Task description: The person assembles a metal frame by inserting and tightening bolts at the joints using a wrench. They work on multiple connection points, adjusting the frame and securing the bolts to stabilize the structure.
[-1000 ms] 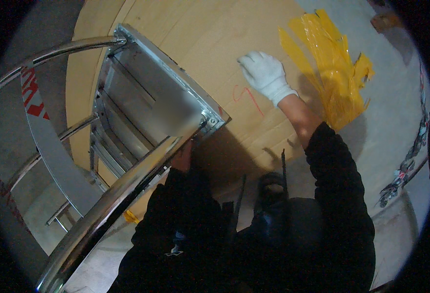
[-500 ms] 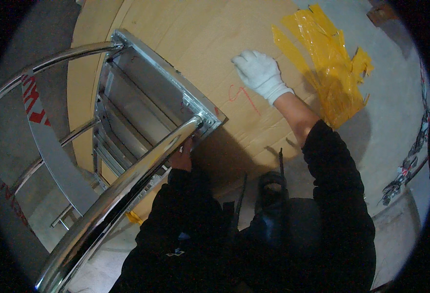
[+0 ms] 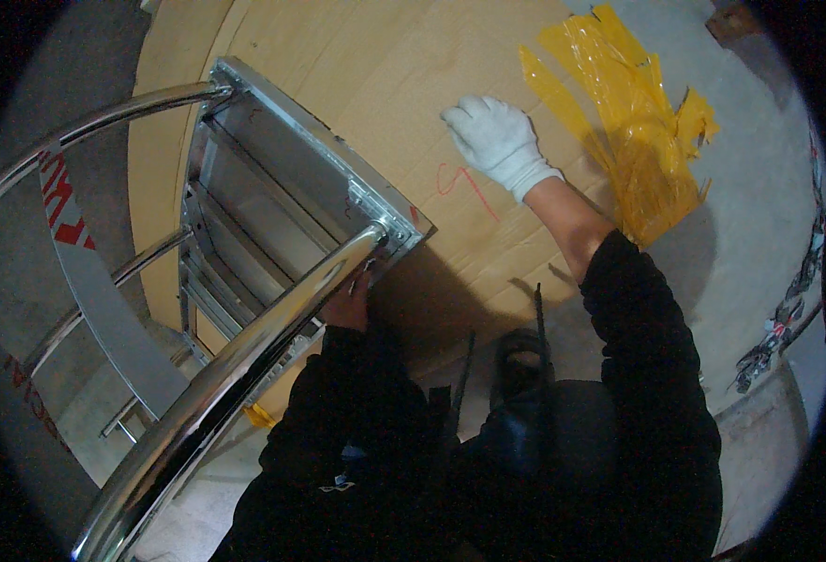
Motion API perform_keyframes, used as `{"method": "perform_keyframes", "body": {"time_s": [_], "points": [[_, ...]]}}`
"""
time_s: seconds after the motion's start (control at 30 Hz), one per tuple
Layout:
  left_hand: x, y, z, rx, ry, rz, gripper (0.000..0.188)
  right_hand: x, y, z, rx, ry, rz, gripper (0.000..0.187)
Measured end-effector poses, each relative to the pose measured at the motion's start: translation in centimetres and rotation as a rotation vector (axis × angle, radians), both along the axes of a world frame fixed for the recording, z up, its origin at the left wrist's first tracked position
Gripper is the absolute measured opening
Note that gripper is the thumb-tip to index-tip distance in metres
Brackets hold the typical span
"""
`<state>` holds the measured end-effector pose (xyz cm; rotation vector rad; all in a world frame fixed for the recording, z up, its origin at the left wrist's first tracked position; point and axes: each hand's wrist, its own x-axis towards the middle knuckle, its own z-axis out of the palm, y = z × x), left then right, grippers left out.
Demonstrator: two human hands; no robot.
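Step, as judged: metal frame (image 3: 324,155) is apparently being steadied or worked at its near corner, one-handed. It's being shown left of centre, over the cardboard (image 3: 403,66), open side facing up-left, slats visible inside. Whether full contact is being made with the cardboard can't be told.

Left hand (image 3: 349,302) is being kept at that corner, just beside the thick chrome tube (image 3: 244,361). Fingers are being partly hidden by the tube and the shade; spread or pinching can't be told. A small pale bit is being shown by the fingertips, too small to identify.

Right hand (image 3: 497,140), in a white glove, is being held over the cardboard, well apart from the frame. Fingers are being curled and pressed together, nothing seen in them; underside of the palm is being hidden. Yellow tape (image 3: 633,122) is being left to its right, untouched.

Next move, as judged: a surer grip on the corner is being called for, with the right hand being needed on the far rail if the frame is being shifted. The tubes and the grey strip (image 3: 99,290) at left are being counted as snag risks; tipping too.
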<state>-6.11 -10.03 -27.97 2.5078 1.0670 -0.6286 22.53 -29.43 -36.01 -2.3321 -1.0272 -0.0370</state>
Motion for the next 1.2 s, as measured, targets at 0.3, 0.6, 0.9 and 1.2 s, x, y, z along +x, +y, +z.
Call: {"method": "perform_keyframes", "body": {"time_s": [0.3,0.6,0.9,1.2], "points": [[-6.0,5.7,-5.5,-0.295,-0.331,0.067,0.027,0.0,0.3,-0.1,-0.037,0.03,0.028,0.014],[-0.6,3.0,-2.3,-0.261,0.002,-0.028,0.031,0.1,0.0,-0.2,0.013,0.002,0.0,0.006],[0.6,2.6,-0.6,-0.135,0.082,-0.16,0.037,0.0,0.0,-0.2,0.009,-0.008,0.007,0.007],[1.2,1.5,0.0,0.013,0.28,-0.245,0.038,0.0,0.0,-0.3,0.041,-0.006,0.003,0.007]]}}
